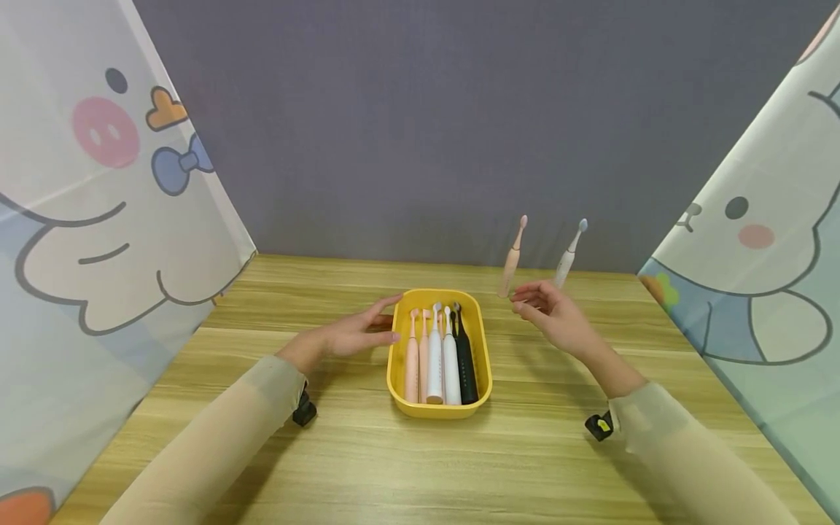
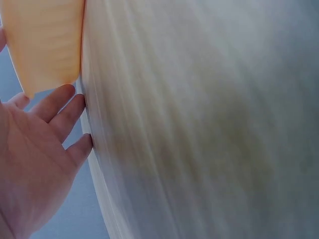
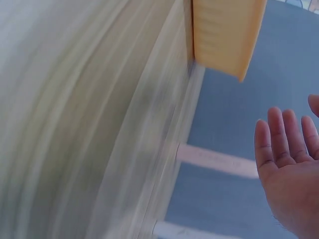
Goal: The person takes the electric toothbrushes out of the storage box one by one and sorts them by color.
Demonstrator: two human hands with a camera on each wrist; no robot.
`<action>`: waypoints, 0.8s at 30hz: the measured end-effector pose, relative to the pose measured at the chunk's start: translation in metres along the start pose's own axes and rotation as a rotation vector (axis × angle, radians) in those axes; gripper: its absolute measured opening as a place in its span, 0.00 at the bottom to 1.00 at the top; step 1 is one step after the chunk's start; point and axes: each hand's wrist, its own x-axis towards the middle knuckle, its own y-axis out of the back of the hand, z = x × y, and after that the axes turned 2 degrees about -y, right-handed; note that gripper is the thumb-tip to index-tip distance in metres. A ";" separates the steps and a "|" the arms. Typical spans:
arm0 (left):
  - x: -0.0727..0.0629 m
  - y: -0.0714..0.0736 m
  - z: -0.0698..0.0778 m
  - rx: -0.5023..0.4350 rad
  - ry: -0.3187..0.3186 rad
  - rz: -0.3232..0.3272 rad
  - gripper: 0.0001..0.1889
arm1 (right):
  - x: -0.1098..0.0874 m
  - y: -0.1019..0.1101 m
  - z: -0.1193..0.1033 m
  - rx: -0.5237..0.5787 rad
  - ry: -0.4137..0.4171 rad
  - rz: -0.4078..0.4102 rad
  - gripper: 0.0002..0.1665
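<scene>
A yellow bin point(image 1: 440, 412) on the table holds several electric toothbrushes: pink ones point(image 1: 412, 368), white ones point(image 1: 451, 370) and black ones point(image 1: 467, 368). My left hand point(image 1: 351, 334) is at the bin's left side, thumb and fingertips right at the rim, fingers spread in the left wrist view. To the right of the bin, my right hand point(image 1: 551, 313) is raised over the table with nothing in its grasp. Just beyond it a pink toothbrush point(image 1: 512, 264) and a white toothbrush point(image 1: 568, 261) stand upright; the hand hides the white one's base.
The wood-grain table point(image 1: 315, 467) runs back to a grey wall point(image 1: 394, 131). Cartoon-printed cloths hang on the left point(image 1: 59, 277) and right point(image 1: 774, 306). Each wrist wears a small black device on its strap.
</scene>
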 end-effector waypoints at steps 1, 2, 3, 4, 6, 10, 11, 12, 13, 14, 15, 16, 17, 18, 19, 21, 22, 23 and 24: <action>0.000 -0.001 0.000 -0.001 -0.001 -0.001 0.50 | 0.001 -0.004 -0.001 -0.005 0.010 -0.005 0.23; 0.000 -0.001 0.000 -0.003 0.000 -0.001 0.50 | 0.002 -0.008 -0.002 -0.009 0.021 -0.008 0.22; 0.000 -0.001 0.000 -0.006 0.003 0.000 0.50 | 0.004 -0.011 -0.003 -0.009 0.029 -0.014 0.22; 0.000 -0.001 0.000 -0.009 0.001 0.000 0.49 | 0.005 -0.015 -0.004 -0.014 0.041 -0.017 0.22; -0.001 -0.001 0.001 -0.012 0.000 -0.002 0.49 | 0.008 -0.022 -0.005 -0.022 0.054 -0.022 0.21; -0.001 -0.001 0.001 -0.003 0.005 -0.002 0.48 | 0.013 -0.034 -0.010 -0.055 0.085 -0.038 0.20; -0.001 -0.001 0.000 0.001 0.007 -0.001 0.48 | 0.015 -0.037 -0.011 -0.065 0.088 -0.045 0.20; -0.001 -0.001 0.000 0.005 0.007 0.000 0.48 | 0.016 -0.040 -0.013 -0.075 0.093 -0.055 0.20; -0.001 -0.001 0.000 0.010 0.006 0.000 0.48 | 0.018 -0.043 -0.014 -0.085 0.098 -0.064 0.20; -0.001 -0.001 0.000 0.016 0.005 0.001 0.48 | 0.019 -0.045 -0.015 -0.087 0.103 -0.080 0.20; -0.001 -0.001 0.000 0.019 0.006 0.002 0.48 | 0.020 -0.048 -0.017 -0.091 0.110 -0.092 0.20; -0.001 -0.001 0.000 0.020 0.008 0.003 0.48 | 0.021 -0.050 -0.018 -0.091 0.117 -0.108 0.21; -0.001 -0.001 0.000 0.019 0.009 0.003 0.48 | 0.022 -0.052 -0.019 -0.091 0.125 -0.124 0.21; -0.001 -0.001 0.001 0.014 0.012 0.003 0.48 | 0.023 -0.054 -0.020 -0.098 0.135 -0.140 0.21; -0.002 -0.001 0.001 0.009 0.014 0.003 0.48 | 0.025 -0.056 -0.020 -0.112 0.144 -0.157 0.21; -0.002 -0.001 0.002 0.000 0.020 0.003 0.48 | 0.027 -0.058 -0.022 -0.136 0.157 -0.202 0.22; -0.003 -0.001 0.003 -0.003 0.019 0.002 0.48 | 0.028 -0.059 -0.023 -0.156 0.160 -0.227 0.23; -0.003 -0.001 0.003 -0.004 0.019 0.001 0.48 | 0.029 -0.060 -0.024 -0.179 0.165 -0.249 0.23; -0.003 -0.001 0.003 -0.004 0.018 0.002 0.48 | 0.031 -0.061 -0.024 -0.203 0.172 -0.273 0.24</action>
